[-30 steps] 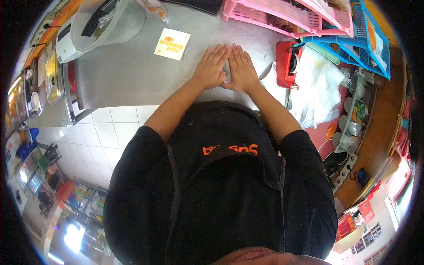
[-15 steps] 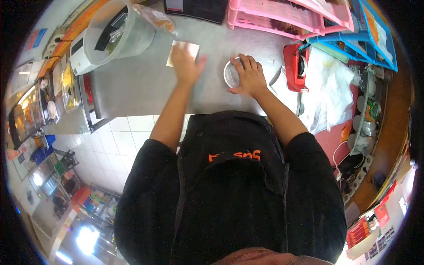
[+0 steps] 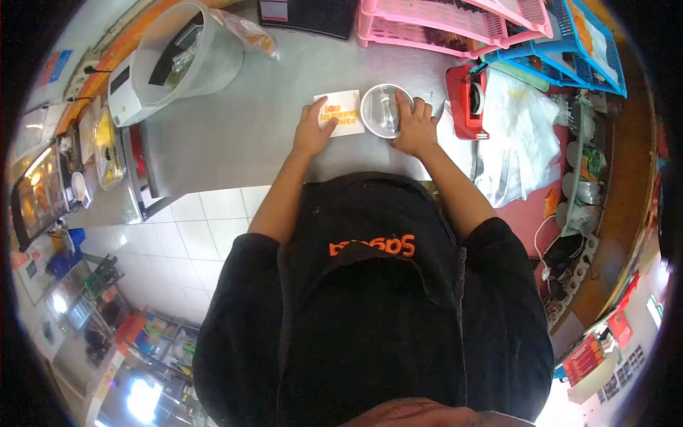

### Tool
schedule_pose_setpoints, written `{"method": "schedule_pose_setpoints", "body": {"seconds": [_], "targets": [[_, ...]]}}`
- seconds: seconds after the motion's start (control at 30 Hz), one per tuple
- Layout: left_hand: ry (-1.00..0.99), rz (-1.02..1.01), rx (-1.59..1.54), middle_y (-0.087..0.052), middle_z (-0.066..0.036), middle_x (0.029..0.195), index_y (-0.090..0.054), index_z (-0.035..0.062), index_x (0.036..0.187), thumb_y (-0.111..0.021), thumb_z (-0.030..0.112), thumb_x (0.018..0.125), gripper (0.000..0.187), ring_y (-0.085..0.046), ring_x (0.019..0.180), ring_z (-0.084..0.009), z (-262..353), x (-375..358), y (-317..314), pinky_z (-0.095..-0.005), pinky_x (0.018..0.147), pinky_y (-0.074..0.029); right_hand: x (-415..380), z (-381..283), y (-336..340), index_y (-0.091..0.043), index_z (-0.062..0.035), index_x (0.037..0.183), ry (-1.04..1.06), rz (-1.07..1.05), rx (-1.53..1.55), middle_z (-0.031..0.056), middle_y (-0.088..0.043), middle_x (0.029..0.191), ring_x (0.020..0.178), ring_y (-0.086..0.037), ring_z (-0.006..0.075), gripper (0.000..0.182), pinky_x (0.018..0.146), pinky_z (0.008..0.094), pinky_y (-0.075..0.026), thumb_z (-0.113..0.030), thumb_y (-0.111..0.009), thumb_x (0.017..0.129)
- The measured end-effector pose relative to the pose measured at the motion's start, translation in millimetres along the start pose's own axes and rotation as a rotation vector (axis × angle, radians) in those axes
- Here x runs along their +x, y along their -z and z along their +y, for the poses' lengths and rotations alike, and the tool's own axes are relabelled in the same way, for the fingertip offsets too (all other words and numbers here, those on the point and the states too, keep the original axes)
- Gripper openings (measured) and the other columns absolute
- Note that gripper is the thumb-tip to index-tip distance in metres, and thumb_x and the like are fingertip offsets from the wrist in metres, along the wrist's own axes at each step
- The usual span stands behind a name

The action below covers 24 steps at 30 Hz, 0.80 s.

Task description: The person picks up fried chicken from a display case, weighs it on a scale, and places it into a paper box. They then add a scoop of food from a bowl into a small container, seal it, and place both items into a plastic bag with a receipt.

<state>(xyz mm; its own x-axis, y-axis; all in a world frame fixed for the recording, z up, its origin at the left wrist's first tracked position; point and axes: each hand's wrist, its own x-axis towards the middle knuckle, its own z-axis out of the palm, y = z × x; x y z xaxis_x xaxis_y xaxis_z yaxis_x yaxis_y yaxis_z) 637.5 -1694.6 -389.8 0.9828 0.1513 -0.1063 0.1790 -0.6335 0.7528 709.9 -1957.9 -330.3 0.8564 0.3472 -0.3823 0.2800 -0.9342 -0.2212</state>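
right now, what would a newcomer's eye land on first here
Likely the bright pink rack on the far side of the counter, then the red tape dispenser on the right. A printed card lies partly under the left hand, with a round, white-rimmed clear item beside it, touched by the right hand.

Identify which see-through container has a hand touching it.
The small white-rimmed container beside the printed card: the right hand touches it. The large tub at upper left has no hand on it.

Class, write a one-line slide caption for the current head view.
Left hand on a printed card, right hand on a round white-rimmed container, above a metal counter.
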Motion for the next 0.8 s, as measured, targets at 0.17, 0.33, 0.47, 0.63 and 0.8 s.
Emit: {"method": "schedule_pose_setpoints", "body": {"seconds": [0.17, 0.33, 0.47, 0.63, 0.8], "targets": [[0.029, -0.026, 0.004, -0.053, -0.018, 0.122, -0.046, 0.0160, 0.139, -0.070, 0.033, 0.086, 0.061, -0.057, 0.111, -0.0374, 0.1, -0.2, 3.2, -0.0435, 0.094, -0.048, 4.0, -14.8, 18.4, -0.017, -0.0277, 0.154, 0.145, 0.197, -0.037, 0.0231, -0.026, 0.148, 0.136, -0.029, 0.0445, 0.131, 0.107, 0.0628, -0.032, -0.034, -0.093, 0.048], [0.062, 0.003, -0.005, -0.053, -0.017, 0.121, -0.047, 0.0161, 0.138, -0.073, 0.032, 0.083, 0.063, -0.058, 0.110, -0.0366, -0.8, -2.0, 0.5, -0.0434, 0.093, -0.048, 22.8, -35.4, 27.6, -0.016, -0.0238, 0.154, 0.061, -0.052, -0.055, 0.0254, -0.025, 0.146, 0.132, -0.031, 0.0442, 0.126, 0.106, 0.0563, -0.036, -0.039, -0.090, 0.053], [0.047, -0.004, -0.068, -0.054, -0.017, 0.121, -0.046, 0.0161, 0.139, -0.078, 0.031, 0.079, 0.070, -0.057, 0.111, -0.0355, -0.5, -1.2, 2.1, -0.0429, 0.093, -0.048, 26.8, -17.6, 15.3, -0.017, -0.0199, 0.154, -0.076, 0.079, 0.155, 0.0311, -0.030, 0.139, 0.128, -0.034, 0.0485, 0.125, 0.106, 0.0551, -0.036, -0.033, -0.087, 0.051], [-0.023, -0.048, -0.147, -0.054, -0.018, 0.122, -0.041, 0.0114, 0.142, -0.081, 0.028, 0.073, 0.081, -0.058, 0.110, -0.0325, 4.8, -5.9, -6.3, -0.0414, 0.092, -0.048, 21.4, -29.9, 41.5, -0.017, -0.0166, 0.154, 0.162, 0.201, 0.216, 0.0299, -0.031, 0.138, 0.123, -0.038, 0.0482, 0.129, 0.103, 0.0523, -0.040, -0.039, -0.088, 0.048], [0.065, -0.016, -0.413, -0.051, -0.019, 0.124, -0.036, 0.0011, 0.136, -0.065, 0.020, 0.083, 0.064, -0.054, 0.112, -0.0293, -25.7, -17.4, -10.3, -0.0399, 0.095, -0.044, 16.9, -93.3, 50.6, -0.020, -0.0213, 0.154, 0.284, -0.043, -0.009, 0.0263, -0.033, 0.139, 0.125, -0.039, 0.0453, 0.127, 0.100, 0.0569, -0.041, -0.042, -0.089, 0.050]]}}
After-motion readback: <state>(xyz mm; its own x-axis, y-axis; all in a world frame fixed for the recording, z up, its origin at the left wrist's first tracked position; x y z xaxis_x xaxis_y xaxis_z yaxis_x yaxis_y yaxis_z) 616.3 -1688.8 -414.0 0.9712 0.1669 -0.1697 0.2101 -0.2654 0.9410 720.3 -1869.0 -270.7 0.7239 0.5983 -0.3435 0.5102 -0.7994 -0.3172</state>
